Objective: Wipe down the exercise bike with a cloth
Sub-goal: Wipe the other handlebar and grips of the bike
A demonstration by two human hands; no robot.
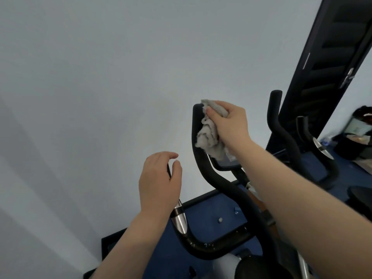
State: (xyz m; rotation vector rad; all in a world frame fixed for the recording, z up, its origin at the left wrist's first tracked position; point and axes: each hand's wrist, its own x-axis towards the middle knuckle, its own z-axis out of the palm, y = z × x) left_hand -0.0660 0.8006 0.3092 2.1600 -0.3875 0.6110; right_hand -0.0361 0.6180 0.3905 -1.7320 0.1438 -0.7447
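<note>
The exercise bike's black handlebar [219, 182] curves up through the middle of the view, with a chrome sensor band [179, 220] on its lower left grip. My right hand [231, 123] presses a crumpled grey-white cloth [208, 135] against the upper tip of the inner bar. The cloth hangs down over the edge of the bike's console [227, 163], which is mostly hidden. My left hand [159, 182] curls loosely around the top of the left grip, with the fingers partly apart. A second upright bar [273, 109] rises further right.
A pale wall [100, 77] fills the left and top. A tall dark mirror or door panel [330, 57] leans at the right and reflects the handlebar. Blue floor matting [211, 210] lies below, and dark bags and clutter [358, 133] sit at the far right.
</note>
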